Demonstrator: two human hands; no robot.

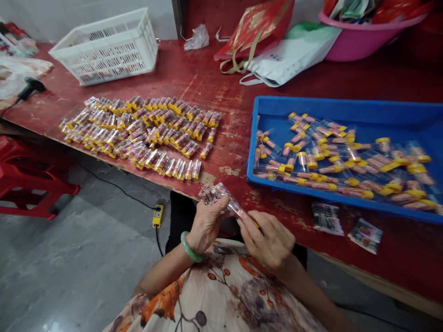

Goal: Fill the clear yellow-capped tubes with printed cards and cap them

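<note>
In front of my body, my left hand point(206, 223), with a green bangle on its wrist, is closed on a bunch of printed clear plastic sleeves point(212, 193). My right hand point(272, 237) pinches the lower end of a clear tube point(237, 208), and a bit of its yellow cap shows by the fingers. The tube lies at the sleeves, slanting between both hands; how far it sits inside a sleeve I cannot tell. Left of them, many sleeved tubes point(152, 127) lie in rows on the red table point(228, 159). To the right, a blue tray point(297, 102) holds loose yellow-capped tubes point(318, 157).
Two stacks of flat sleeves point(328, 218) lie before the tray. A white basket point(114, 55), red bag point(261, 30), white bag point(294, 53) and pink basin point(370, 39) stand behind. A heat-gun-like black tool point(31, 87) is far left, above red stools point(31, 180).
</note>
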